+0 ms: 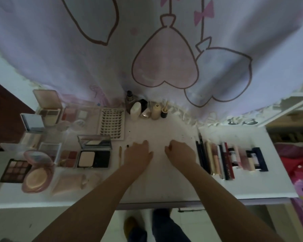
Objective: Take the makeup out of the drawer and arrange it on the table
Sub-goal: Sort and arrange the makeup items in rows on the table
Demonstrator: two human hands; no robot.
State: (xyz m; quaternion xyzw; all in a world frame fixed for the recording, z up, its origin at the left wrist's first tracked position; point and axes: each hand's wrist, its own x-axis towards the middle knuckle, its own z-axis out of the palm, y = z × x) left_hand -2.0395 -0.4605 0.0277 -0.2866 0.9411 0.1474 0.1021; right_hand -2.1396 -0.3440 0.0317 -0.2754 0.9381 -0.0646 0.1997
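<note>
Two hands are laid on the bare middle of the white table: the left hand palm-down with fingers relaxed and nothing held, the right hand with fingers curled under, its contents not discernible. The makeup is seen in three groups: about nine opened palettes and compacts at left beside one lash card, six small bottles at the rear, and a row of sticks and tubes at right, too tightly packed to count. A heart-printed curtain hangs behind.

A white table carries open palettes left, bottles behind, pencils and tubes right.
</note>
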